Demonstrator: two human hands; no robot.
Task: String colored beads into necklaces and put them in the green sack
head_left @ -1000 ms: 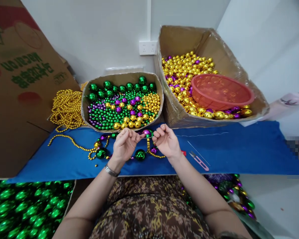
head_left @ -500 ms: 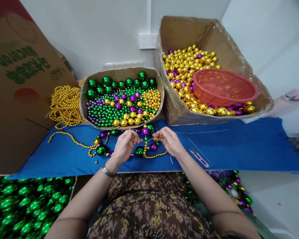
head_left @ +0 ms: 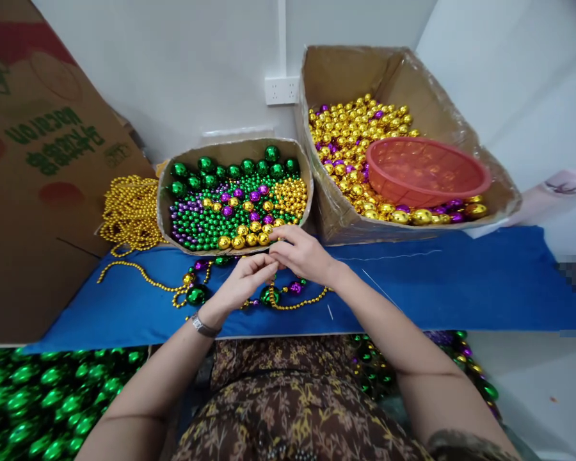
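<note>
My left hand [head_left: 247, 278] is closed in a pinch just in front of the smaller box. Its fingertips meet those of my right hand [head_left: 302, 253], whose fingers are bent and pinched from the other side. A thin pale thread [head_left: 388, 258] lies on the cloth to the right; the bit between my fingers is too fine to see clearly. Under and around my hands lies a bead garland, with a large green bead [head_left: 196, 295], a purple bead [head_left: 296, 288] and a string of small gold beads [head_left: 300, 306].
The smaller box [head_left: 163, 221] holds green, purple and gold beads. Behind right, a larger box [head_left: 345, 230] holds gold and purple beads and a red basket [head_left: 427, 186]. Gold bead strands [head_left: 129, 211] lie left beside a tall carton [head_left: 24, 256]. Blue cloth [head_left: 461, 288] covers the table.
My hands, which stood apart with the thread stretched between them, have come together. The right hand moved left, and its forearm now covers the pink thread snips.
</note>
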